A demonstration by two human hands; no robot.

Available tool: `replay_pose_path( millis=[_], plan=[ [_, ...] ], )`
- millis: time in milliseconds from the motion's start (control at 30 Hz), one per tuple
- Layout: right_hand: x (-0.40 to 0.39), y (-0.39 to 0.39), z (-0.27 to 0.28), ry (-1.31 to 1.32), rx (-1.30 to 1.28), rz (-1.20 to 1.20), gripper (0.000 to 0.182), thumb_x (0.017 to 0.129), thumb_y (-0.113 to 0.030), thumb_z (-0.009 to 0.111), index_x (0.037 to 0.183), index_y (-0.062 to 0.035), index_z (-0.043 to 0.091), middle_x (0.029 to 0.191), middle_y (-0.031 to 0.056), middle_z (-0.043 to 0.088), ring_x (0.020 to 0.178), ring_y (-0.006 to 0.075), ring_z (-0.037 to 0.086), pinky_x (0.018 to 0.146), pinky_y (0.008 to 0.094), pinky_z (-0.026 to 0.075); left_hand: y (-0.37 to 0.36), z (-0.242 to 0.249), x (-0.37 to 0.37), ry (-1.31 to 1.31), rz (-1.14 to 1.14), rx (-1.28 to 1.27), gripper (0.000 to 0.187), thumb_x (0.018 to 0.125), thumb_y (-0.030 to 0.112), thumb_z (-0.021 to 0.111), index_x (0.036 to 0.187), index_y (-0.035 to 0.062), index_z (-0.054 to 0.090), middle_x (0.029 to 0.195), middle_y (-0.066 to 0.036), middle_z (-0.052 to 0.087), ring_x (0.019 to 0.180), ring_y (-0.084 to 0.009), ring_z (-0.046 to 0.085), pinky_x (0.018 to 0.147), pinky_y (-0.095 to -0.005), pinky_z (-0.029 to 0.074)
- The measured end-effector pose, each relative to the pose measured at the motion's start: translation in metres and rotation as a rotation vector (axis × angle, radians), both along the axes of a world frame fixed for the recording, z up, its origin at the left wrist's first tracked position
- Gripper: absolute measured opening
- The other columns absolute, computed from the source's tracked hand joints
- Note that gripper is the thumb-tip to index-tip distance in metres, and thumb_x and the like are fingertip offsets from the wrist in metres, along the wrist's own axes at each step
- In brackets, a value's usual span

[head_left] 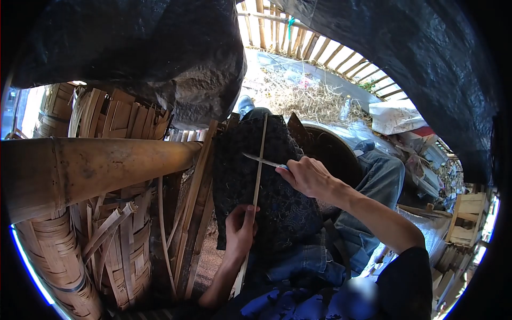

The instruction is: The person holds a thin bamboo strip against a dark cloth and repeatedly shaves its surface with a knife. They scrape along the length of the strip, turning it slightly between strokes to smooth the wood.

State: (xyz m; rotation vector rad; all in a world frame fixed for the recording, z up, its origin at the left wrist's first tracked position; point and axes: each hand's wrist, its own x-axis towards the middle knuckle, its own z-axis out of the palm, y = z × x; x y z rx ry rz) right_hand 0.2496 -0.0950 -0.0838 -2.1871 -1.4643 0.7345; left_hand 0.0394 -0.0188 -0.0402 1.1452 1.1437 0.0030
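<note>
My right hand [306, 177] is wrapped round the handle of a knife [262, 160], whose blade points left and crosses a thin bamboo strip [259, 180]. Lower down, my left hand [241, 226] pinches that same strip between thumb and fingers. The strip runs lengthwise over a dark patterned cloth [238, 184] spread on my lap, and its lower end passes under my left wrist toward my body. Knife and strip overlap just above the middle of the cloth.
A thick bamboo pole [101, 168] juts in from the left above woven bamboo baskets [58, 256]. Upright split bamboo slats [194, 224] stand beside my left arm. Dark plastic sheeting [133, 48] hangs overhead. Dry shavings [304, 96] and a clear bottle [345, 108] lie ahead.
</note>
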Motion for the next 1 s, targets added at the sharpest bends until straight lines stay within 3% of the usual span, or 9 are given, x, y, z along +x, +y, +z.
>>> replay_pose_path(
  millis=[233, 333, 467, 567, 633, 767, 967, 1000],
  plan=[
    [-0.008, 0.007, -0.008, -0.037, 0.005, -0.037, 0.051, 0.096, -0.035, 0.049, 0.056, -0.0021, 0.053, 0.047, 0.0166, 0.054, 0.046, 0.0335, 0.060, 0.040, 0.0416, 0.047, -0.001, -0.001, 0.001, 0.000, -0.017, 0.030, 0.028, 0.097, 0.030, 0.049, 0.095, 0.0045, 0.060, 0.051, 0.004, 0.042, 0.040, -0.0025, 0.035, 0.037, -0.0209, 0.025],
    [0.006, 0.025, -0.022, -0.086, 0.084, -0.146, 0.043, 0.095, -0.029, 0.052, 0.061, -0.0036, 0.048, 0.047, 0.0162, 0.051, 0.042, 0.0351, 0.056, 0.038, 0.0420, 0.044, -0.005, 0.001, 0.002, 0.000, -0.014, 0.027, 0.030, 0.096, 0.032, 0.050, 0.094, 0.0041, 0.061, 0.050, 0.005, 0.040, 0.041, -0.0023, 0.034, 0.037, -0.0206, 0.024],
    [0.018, 0.029, -0.029, -0.064, 0.124, -0.074, 0.040, 0.095, -0.025, 0.052, 0.061, -0.0034, 0.051, 0.051, 0.0191, 0.053, 0.047, 0.0363, 0.057, 0.039, 0.0437, 0.041, -0.001, 0.003, 0.001, 0.053, 0.026, 0.003, 0.032, 0.096, 0.033, 0.051, 0.095, 0.0031, 0.062, 0.050, 0.006, 0.038, 0.042, -0.0018, 0.033, 0.037, -0.0203, 0.024],
    [0.011, 0.011, -0.021, 0.172, 0.019, -0.067, 0.040, 0.095, -0.025, 0.053, 0.062, -0.0026, 0.051, 0.049, 0.0195, 0.050, 0.047, 0.0372, 0.055, 0.043, 0.0438, 0.040, 0.001, 0.000, -0.001, 0.047, 0.055, -0.027, 0.032, 0.095, 0.033, 0.052, 0.096, 0.0027, 0.063, 0.050, 0.006, 0.038, 0.043, -0.0016, 0.034, 0.037, -0.0202, 0.024],
    [0.006, -0.003, -0.026, 0.006, 0.295, -0.002, 0.051, 0.097, -0.029, 0.049, 0.053, -0.0035, 0.044, 0.045, 0.0186, 0.048, 0.039, 0.0344, 0.052, 0.037, 0.0416, 0.038, 0.002, -0.002, -0.003, 0.031, 0.051, -0.038, 0.033, 0.095, 0.034, 0.052, 0.096, 0.0034, 0.064, 0.051, 0.005, 0.040, 0.043, -0.0016, 0.035, 0.038, -0.0201, 0.025],
    [0.018, 0.002, -0.029, 0.116, 0.174, -0.085, 0.051, 0.096, -0.030, 0.050, 0.052, -0.0046, 0.044, 0.044, 0.0178, 0.044, 0.036, 0.0329, 0.049, 0.037, 0.0406, 0.037, 0.005, -0.003, -0.003, 0.040, 0.011, -0.055, 0.033, 0.094, 0.036, 0.053, 0.096, 0.0043, 0.064, 0.051, 0.005, 0.042, 0.042, -0.0015, 0.036, 0.038, -0.0201, 0.026],
    [0.025, 0.018, -0.032, -0.148, 0.259, 0.041, 0.051, 0.096, -0.031, 0.050, 0.052, -0.0051, 0.045, 0.042, 0.0148, 0.045, 0.037, 0.0303, 0.052, 0.037, 0.0399, 0.039, 0.006, -0.001, -0.002, 0.055, 0.015, -0.025, 0.033, 0.094, 0.036, 0.053, 0.096, 0.0045, 0.064, 0.050, 0.005, 0.042, 0.041, -0.0015, 0.034, 0.038, -0.0202, 0.025],
    [0.022, 0.020, -0.025, -0.096, 0.122, 0.022, 0.051, 0.097, -0.031, 0.049, 0.053, -0.0047, 0.047, 0.042, 0.0146, 0.047, 0.038, 0.0298, 0.053, 0.038, 0.0394, 0.041, 0.005, -0.001, -0.001, 0.053, 0.019, -0.026, 0.033, 0.094, 0.036, 0.053, 0.096, 0.0045, 0.064, 0.050, 0.005, 0.042, 0.041, -0.0015, 0.034, 0.038, -0.0202, 0.025]
  ],
)
